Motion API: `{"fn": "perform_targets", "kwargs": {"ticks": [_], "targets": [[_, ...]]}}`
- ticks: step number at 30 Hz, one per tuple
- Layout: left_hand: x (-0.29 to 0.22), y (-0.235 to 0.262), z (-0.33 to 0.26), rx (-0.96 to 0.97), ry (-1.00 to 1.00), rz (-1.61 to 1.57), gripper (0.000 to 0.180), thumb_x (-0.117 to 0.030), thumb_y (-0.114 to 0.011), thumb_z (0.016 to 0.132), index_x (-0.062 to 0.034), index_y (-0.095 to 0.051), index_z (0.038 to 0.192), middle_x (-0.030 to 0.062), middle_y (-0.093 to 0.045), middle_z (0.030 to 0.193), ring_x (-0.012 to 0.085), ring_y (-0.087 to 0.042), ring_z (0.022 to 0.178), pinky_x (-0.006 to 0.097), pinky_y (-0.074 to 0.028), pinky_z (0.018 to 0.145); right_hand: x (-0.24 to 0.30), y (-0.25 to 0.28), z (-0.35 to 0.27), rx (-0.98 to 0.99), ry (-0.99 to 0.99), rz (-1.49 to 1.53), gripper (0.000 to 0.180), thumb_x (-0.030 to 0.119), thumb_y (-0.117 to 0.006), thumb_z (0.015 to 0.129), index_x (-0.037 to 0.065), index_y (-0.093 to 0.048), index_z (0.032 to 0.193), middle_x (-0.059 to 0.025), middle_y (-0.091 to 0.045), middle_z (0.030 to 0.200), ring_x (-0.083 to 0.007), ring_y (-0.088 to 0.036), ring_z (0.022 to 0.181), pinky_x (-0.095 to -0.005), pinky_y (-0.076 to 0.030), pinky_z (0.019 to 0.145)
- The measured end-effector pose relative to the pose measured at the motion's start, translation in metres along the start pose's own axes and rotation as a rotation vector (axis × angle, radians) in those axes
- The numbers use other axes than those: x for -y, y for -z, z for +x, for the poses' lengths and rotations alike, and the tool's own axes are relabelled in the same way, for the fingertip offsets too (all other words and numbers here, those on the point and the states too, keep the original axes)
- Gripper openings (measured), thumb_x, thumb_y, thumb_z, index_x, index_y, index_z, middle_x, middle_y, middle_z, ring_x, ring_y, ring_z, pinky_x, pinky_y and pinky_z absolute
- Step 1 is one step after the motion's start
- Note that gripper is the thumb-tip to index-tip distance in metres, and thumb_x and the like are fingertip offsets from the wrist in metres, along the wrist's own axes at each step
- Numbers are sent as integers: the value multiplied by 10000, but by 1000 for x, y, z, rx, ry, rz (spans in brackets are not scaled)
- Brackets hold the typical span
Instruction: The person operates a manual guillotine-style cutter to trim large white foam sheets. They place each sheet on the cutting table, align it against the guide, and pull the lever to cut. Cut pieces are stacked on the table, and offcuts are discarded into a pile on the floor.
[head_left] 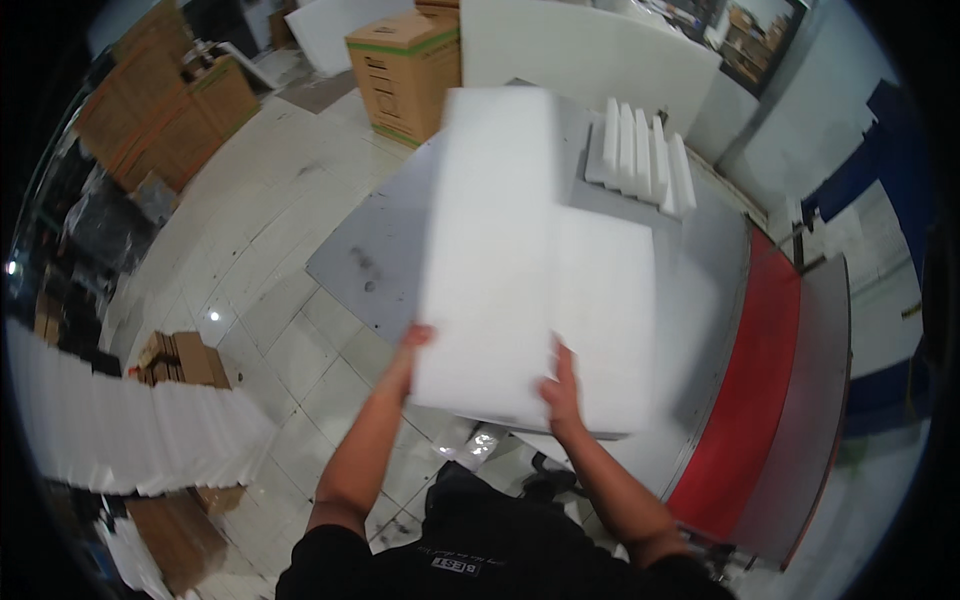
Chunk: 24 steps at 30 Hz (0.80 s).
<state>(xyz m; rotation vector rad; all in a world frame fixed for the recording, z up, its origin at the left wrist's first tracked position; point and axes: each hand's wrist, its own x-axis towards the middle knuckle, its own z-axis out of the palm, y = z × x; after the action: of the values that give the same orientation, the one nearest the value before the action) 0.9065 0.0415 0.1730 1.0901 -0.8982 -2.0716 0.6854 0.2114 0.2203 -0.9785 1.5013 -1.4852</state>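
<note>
A long white foam block (490, 240) is held between my two hands above the grey table, its edges smeared by motion. My left hand (415, 345) presses on its near left side, the fingers mostly hidden. On the near right side is my right hand (563, 388), closed on the block with its thumb toward the top face. A second white foam block (605, 310) lies on the table just right of the held one and partly behind it. Several thin white foam strips (640, 155) stand side by side at the table's far right.
The grey table (375, 245) has a red strip (735, 400) along its right side. Cardboard cartons stand beyond it, one tall carton (405, 75) near its far edge. A stack of white foam sheets (140, 430) fills the left, beside small brown boxes (185, 360) on the tiled floor.
</note>
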Motion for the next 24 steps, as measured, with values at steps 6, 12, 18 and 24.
{"fn": "perform_targets", "kwargs": {"ticks": [6, 12, 18, 24], "targets": [[-87, 152, 66, 57, -34, -121, 912, -507, -653, 794, 2, -388, 1502, 234, -530, 1428, 379, -554, 1281, 480, -483, 1069, -84, -182, 122, 54, -56, -46, 810, 450, -649, 934, 23, -352, 1554, -217, -417, 1469, -332, -382, 1388, -399, -285, 1171], [-54, 261, 150, -72, 290, 113, 818, -384, -712, 821, -53, -412, 1506, 117, -527, 1444, 305, -483, 1333, 428, -392, 1122, -145, -250, 140, 80, -559, 73, 869, 520, -632, 941, 21, -308, 1574, -231, -404, 1555, -337, -414, 1420, -367, -312, 1170], [-67, 244, 146, -106, 102, 314, 760, -325, -714, 829, -17, -440, 1468, 170, -496, 1479, 317, -493, 1347, 442, -368, 1153, -82, -201, 94, 171, -218, -270, 875, 521, -655, 926, 9, -319, 1550, -274, -380, 1547, -398, -366, 1449, -452, -310, 1190], [-85, 134, 113, -306, -881, 831, 774, 22, -677, 781, -12, -406, 1506, 159, -473, 1495, 295, -460, 1378, 403, -357, 1153, -43, -31, 36, -193, 217, -976, 820, 384, -767, 833, 69, -408, 1500, -257, -395, 1502, -426, -381, 1399, -557, -279, 1184]]}}
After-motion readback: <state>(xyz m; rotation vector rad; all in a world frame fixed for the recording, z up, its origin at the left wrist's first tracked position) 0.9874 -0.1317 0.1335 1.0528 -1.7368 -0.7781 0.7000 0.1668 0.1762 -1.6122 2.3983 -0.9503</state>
